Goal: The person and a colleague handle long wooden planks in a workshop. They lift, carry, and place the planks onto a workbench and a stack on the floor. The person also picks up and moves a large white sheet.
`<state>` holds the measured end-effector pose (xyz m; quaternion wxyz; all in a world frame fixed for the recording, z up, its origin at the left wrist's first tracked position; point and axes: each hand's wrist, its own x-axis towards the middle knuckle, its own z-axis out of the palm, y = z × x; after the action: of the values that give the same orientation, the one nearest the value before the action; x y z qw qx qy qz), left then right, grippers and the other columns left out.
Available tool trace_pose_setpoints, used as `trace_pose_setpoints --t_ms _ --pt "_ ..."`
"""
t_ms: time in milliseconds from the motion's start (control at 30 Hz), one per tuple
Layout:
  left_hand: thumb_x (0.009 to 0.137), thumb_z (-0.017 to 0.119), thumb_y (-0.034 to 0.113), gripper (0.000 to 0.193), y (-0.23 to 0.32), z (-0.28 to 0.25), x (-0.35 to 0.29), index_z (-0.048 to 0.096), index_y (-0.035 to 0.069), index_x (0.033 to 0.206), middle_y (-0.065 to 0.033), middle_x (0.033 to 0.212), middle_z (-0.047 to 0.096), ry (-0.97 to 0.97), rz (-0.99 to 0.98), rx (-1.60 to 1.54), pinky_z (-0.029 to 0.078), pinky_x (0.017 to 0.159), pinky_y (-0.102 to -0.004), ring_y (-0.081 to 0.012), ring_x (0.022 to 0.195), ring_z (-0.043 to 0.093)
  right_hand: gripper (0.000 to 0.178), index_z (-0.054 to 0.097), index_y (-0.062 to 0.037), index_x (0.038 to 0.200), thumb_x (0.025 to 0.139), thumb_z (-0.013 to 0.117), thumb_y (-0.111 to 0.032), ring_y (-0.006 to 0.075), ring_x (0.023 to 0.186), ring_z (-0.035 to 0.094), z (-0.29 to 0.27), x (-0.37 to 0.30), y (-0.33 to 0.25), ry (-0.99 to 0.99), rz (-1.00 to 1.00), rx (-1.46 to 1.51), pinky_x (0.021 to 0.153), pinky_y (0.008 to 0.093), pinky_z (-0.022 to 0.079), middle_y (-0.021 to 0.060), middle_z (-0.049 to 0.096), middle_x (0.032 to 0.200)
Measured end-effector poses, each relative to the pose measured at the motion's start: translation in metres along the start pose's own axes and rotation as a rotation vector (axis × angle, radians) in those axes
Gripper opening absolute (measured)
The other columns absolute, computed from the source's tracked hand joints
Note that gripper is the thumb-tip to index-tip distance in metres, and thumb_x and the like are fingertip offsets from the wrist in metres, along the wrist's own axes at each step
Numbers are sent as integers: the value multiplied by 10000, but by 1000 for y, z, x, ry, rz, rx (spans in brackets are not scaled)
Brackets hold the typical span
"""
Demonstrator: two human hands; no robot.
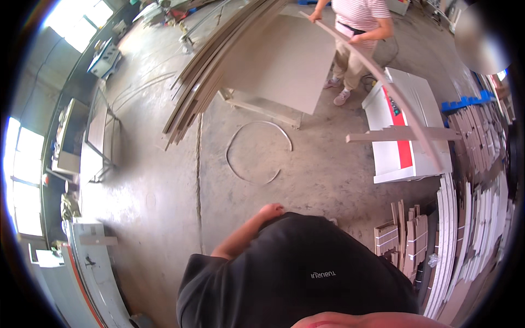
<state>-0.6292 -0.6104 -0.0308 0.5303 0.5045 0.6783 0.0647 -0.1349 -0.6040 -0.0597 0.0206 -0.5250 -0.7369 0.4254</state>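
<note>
My left hand (pixel 272 211) is in front of my dark shirt at waist height, touching or very near the cloth. Its fingers are partly hidden and blurred, so their grip does not show. My right hand is out of sight. On the floor ahead lies a thin curved strip (pixel 227 154), bent into an open loop. Beyond it stands a low table topped with a large flat beige panel (pixel 276 60). A bundle of long beige strips (pixel 205 76) lies along the panel's left side.
Across the panel, a co-worker (pixel 361 16) in a striped top holds a long beige strip (pixel 377 71) with both hands. It passes over a white machine (pixel 388 158) with a red band. Bundled strips (pixel 415 240) stand at right; a metal frame table (pixel 98 131) stands at left.
</note>
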Motion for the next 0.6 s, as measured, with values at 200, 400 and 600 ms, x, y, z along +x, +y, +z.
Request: trace_pose_setpoints --t_ms 200,400,600 --pt "932 554 293 328 -156 -101 -13 710 115 1160 -140 1210 689 173 306 638 532 924 -467 -343 1080 668 255 730 -22 1007 917 637 -242 184 845 657 7 116 -157 -29 -33 259 801 373 512 91 713 868" --pt "938 572 315 331 -132 -254 -8 708 115 1164 -192 1151 695 428 -21 72 533 901 -461 -374 1067 663 265 736 -37 1009 929 640 -271 189 850 638 69 260 -142 -160 189 965 856 348 513 96 710 890" --pt "933 595 366 343 -147 -410 14 705 151 1176 -193 1038 723 666 -107 -53 536 878 -472 -379 1010 682 276 737 -63 1067 946 629 -285 154 942 655 75 401 -200 -483 38 97 889 332 488 59 728 965"
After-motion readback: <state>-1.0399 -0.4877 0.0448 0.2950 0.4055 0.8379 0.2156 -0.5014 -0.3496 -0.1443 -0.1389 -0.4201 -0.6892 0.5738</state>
